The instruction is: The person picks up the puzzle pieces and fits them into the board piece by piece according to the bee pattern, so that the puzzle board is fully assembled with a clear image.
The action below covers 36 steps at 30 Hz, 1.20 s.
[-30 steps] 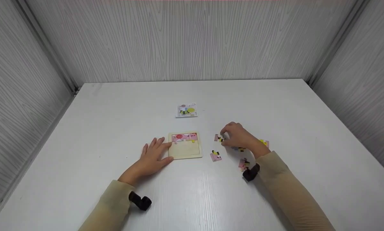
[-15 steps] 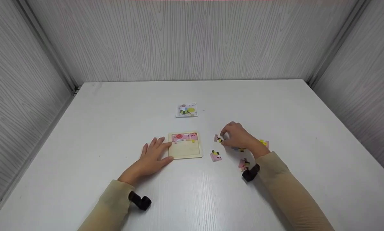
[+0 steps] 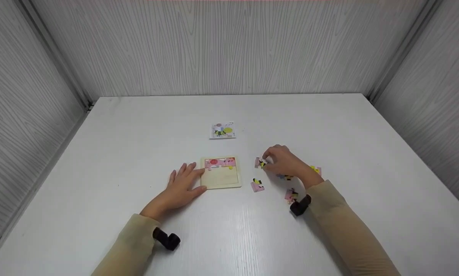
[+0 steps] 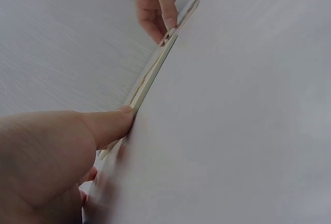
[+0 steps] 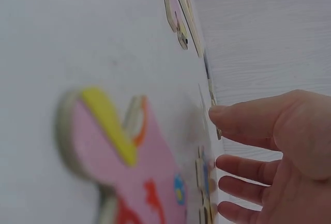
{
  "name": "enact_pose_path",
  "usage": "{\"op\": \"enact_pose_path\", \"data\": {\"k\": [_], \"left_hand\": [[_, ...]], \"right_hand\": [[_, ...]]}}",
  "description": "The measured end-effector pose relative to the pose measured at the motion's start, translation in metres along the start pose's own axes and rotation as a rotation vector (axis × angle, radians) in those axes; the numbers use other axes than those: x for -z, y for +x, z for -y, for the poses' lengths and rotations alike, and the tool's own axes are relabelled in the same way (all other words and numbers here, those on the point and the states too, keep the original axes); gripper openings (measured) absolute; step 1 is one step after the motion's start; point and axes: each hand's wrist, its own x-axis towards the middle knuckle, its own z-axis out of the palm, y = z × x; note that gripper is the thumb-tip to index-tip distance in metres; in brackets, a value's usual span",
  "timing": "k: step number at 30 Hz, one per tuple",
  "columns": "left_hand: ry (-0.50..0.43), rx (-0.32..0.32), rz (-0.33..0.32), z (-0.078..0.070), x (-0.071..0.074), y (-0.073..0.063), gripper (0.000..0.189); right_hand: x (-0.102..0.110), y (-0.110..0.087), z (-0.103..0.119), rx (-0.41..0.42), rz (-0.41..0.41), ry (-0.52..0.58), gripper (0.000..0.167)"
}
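My left hand (image 3: 181, 189) lies with its fingers spread at the left side of a shallow wooden puzzle tray (image 3: 221, 178). Its thumb touches the tray's edge (image 4: 150, 79) in the left wrist view. A row of pink puzzle pieces (image 3: 223, 162) fills the tray's top part, and bare wood shows below. To the right of the tray, my right hand (image 3: 285, 161) pinches a pink, yellow and black puzzle piece (image 3: 257, 162) between thumb and fingers, low at the tabletop. Another pink puzzle piece (image 3: 257, 186) with yellow and black lies just in front.
Several more puzzle pieces (image 3: 291, 195) are scattered around and under my right wrist; one pink piece (image 5: 150, 172) looms large in the right wrist view. A square bee picture (image 3: 222, 131) lies beyond the tray. Pale wood-grain walls (image 3: 229, 50) enclose the white table (image 3: 145, 126).
The puzzle piece at my right fingertips has shifted very slightly to the left. Both hands keep nearly the same places, and the tray has not moved.
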Motion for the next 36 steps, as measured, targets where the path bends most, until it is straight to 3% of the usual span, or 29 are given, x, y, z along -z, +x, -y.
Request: {"op": "enact_pose_path", "data": {"k": [6,14,36], "left_hand": [[0.017,-0.002,-0.007,0.001,-0.001,0.001,0.058],[0.015,0.016,0.005,0.0,0.0,0.002,0.059],[0.024,-0.003,-0.006,0.001,0.0,0.001,0.06]], "right_hand": [[-0.001,0.003,0.006,0.017,-0.01,0.072,0.027],[-0.004,0.008,0.02,-0.031,-0.007,0.142,0.028],[-0.026,0.029,0.063,0.106,0.023,0.123,0.028]]}}
